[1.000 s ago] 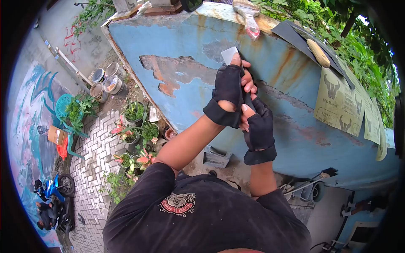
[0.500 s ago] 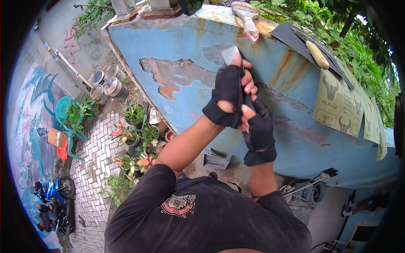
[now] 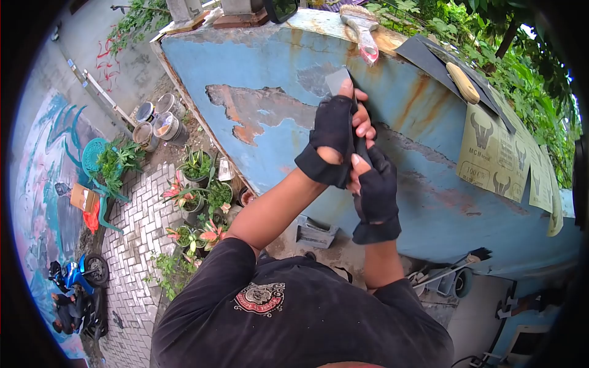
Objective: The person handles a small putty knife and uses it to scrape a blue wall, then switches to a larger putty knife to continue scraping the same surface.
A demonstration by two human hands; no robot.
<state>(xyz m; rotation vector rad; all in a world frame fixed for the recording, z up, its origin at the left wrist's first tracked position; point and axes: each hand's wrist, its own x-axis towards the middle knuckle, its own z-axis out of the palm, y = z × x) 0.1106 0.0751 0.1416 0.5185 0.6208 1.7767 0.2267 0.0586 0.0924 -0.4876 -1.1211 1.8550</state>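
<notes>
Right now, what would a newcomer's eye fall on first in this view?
First, the gloved left hand and right hand in the centre, gripping a scraper before the blue wall. Then the peeled patch left of them, and sandpaper hanging over the wall's edge at right.

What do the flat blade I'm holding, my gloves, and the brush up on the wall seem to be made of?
Blade: probably smooth metal, being flat, grey and faintly shiny.
Gloves: matt black fabric, judging by the soft folds.
Brush: pale bristles, natural or synthetic unclear; the red-and-white handle could be wood or plastic.
</notes>
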